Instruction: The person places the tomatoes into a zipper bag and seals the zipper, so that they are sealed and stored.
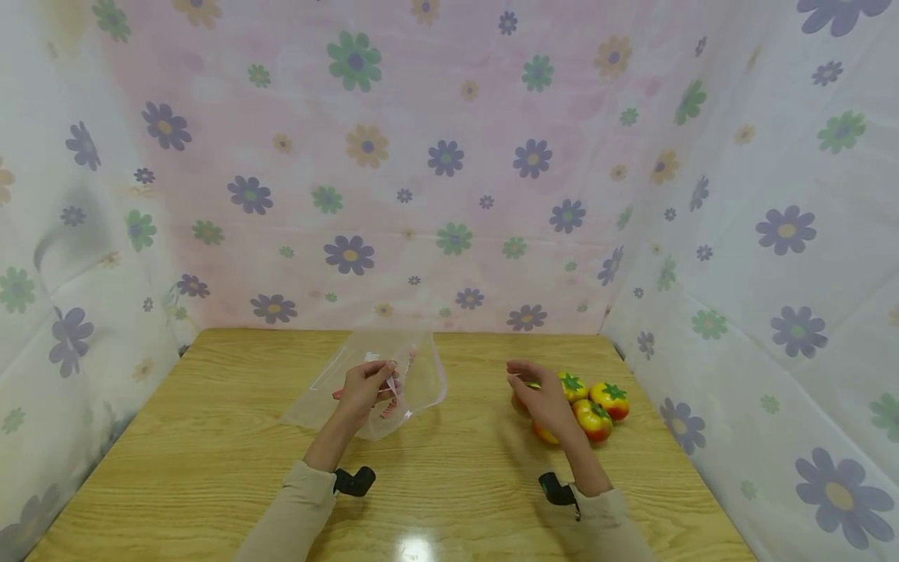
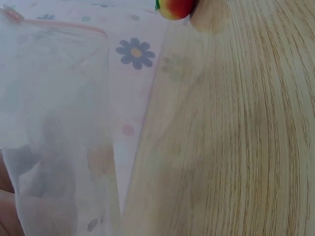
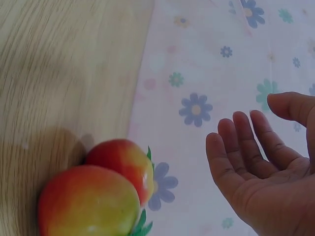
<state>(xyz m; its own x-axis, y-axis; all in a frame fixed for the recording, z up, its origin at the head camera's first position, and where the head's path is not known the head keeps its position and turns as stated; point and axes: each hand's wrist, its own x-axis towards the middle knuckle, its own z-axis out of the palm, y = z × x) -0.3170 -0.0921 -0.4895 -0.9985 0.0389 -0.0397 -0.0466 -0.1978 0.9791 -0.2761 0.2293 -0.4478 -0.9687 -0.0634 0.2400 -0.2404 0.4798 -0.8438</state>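
My left hand [image 1: 367,393] pinches the edge of a clear plastic zip bag [image 1: 414,394] with red print, held a little above the wooden table. In the left wrist view the translucent bag [image 2: 64,113] fills the left side, and only part of the fingers shows at the edge. Above several red-and-yellow tomatoes with green leafy tops, such as this tomato [image 1: 593,421], is my right hand [image 1: 544,396]. Its fingers are loosely bent and hold nothing in the right wrist view. There, two tomatoes, the nearer tomato [image 3: 88,201] among them, lie apart from the hand.
The wood-grain table [image 1: 449,499] reaches back to a flower-patterned cloth [image 1: 421,156], which also hangs along both sides. A black wrist camera [image 1: 354,481] is strapped on the left wrist, and another black camera [image 1: 557,489] on the right.
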